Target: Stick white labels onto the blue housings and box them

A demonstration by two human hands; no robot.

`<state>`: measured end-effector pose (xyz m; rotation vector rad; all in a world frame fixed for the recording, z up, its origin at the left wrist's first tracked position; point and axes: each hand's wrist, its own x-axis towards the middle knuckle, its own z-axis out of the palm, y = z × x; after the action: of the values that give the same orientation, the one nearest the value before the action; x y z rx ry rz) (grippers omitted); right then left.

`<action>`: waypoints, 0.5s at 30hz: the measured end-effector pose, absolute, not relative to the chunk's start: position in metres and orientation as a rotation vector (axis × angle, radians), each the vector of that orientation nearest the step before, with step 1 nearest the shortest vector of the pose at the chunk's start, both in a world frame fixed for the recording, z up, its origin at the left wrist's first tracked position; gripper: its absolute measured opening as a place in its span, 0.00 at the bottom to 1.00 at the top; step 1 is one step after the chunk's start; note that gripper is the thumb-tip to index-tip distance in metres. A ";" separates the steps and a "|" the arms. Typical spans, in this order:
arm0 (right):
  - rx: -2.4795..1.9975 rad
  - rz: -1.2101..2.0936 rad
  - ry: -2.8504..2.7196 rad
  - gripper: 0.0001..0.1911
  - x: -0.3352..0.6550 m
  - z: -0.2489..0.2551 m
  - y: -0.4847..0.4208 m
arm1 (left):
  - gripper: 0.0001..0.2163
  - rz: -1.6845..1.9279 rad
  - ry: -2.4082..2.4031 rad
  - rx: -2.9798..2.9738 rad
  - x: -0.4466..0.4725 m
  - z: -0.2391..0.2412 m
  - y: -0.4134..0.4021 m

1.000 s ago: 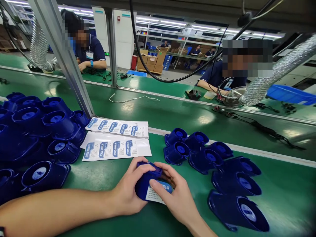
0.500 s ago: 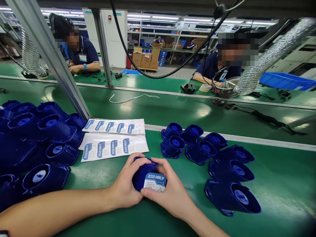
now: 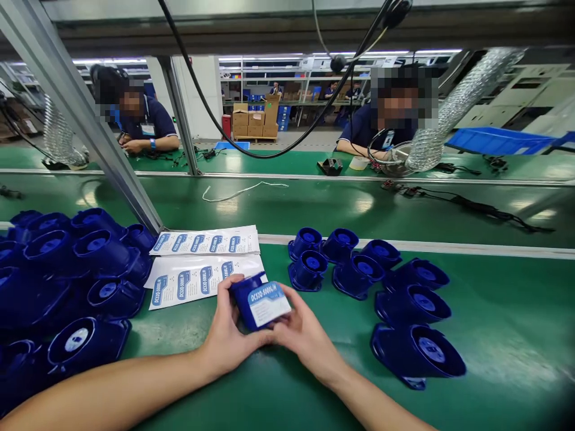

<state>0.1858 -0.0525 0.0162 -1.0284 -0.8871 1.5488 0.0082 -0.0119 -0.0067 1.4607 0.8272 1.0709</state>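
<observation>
- Left hand [image 3: 227,335]: fingers curled around the near-left side of a blue housing [image 3: 245,299], thumb up along its left edge; a closed grasp.
- Right hand [image 3: 305,332]: also closed on the blue housing, supporting it from the right and below, fingertips at the lower edge of its label [image 3: 269,303].
- Blue housing: held just above the green bench [image 3: 494,335], in front of the person and between the two stocks of parts; dark blue moulded plastic, tilted so that its labelled face turns up toward the camera.
- Label: white with a blue header band reading what appears to be "DCS2Q-5000L/H"; the smaller print below is too fine to read.
- Hidden: the housing's underside and far end are covered by the palms and fingers.
- Label sheets [image 3: 204,242]: two white sheets of matching labels lying just beyond the hands.
- Left pile of housings [image 3: 67,269]: heaped, cut off by the frame edge.
- Right group of housings [image 3: 381,281]: set on the bench, openings upward or sideways.
</observation>
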 end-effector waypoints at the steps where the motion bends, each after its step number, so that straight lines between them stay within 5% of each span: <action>1: -1.018 1.540 -0.901 0.49 0.181 0.013 -0.053 | 0.46 1.059 0.800 1.417 0.009 -0.007 -0.011; 8: -1.179 1.356 -1.138 0.31 0.202 0.014 -0.051 | 0.28 1.041 0.649 1.625 -0.007 0.000 -0.008; 15: -1.275 1.188 -1.544 0.32 0.233 0.019 -0.046 | 0.32 0.792 0.808 1.999 -0.017 0.013 0.006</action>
<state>0.2329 -0.0463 0.0188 -1.2746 -1.5445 1.1883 -0.0175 0.0056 0.0127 1.9986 0.8081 0.7922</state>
